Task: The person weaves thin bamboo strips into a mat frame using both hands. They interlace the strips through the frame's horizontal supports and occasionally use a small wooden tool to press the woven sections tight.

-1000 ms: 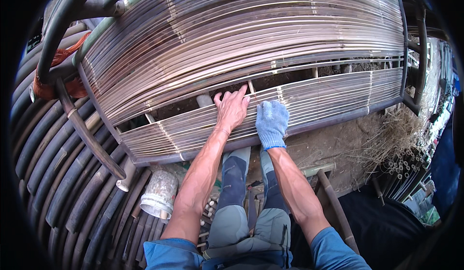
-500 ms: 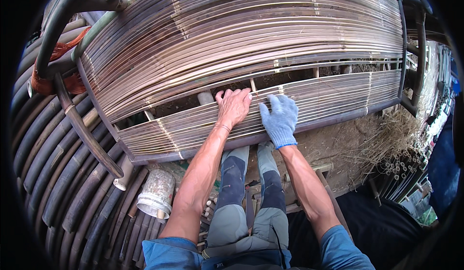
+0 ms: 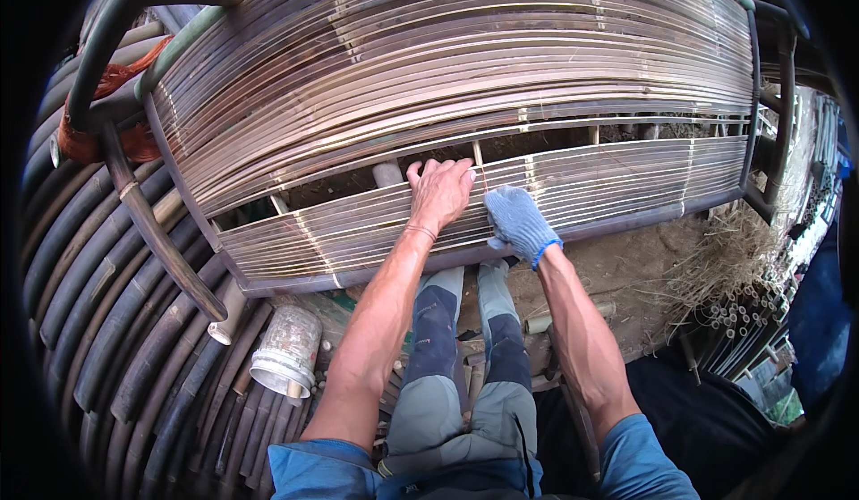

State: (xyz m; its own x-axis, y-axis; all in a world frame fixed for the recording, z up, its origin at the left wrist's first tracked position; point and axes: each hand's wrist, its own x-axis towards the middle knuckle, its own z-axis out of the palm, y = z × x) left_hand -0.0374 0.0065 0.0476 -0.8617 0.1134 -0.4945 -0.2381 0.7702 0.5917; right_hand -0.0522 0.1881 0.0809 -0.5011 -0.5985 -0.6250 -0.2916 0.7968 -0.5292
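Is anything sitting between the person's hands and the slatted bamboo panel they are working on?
Nothing visible does. The bare left hand and gloved right hand both rest directly on the lower band of bamboo slats, at the gap's edge.

Both forearms come up from the lower edge, bare from short blue sleeves, and converge toward the middle of the view. The left hand (image 3: 438, 194) is bare, palm down, fingers together and extended forward, with the thumb out to its left side and a thin band at the wrist. The right hand (image 3: 516, 221) wears a blue knit glove with a darker blue cuff; its fingers point up and to the left, loosely curled, the fingertips just beside those of the left hand. Both elbows are bent slightly outward.
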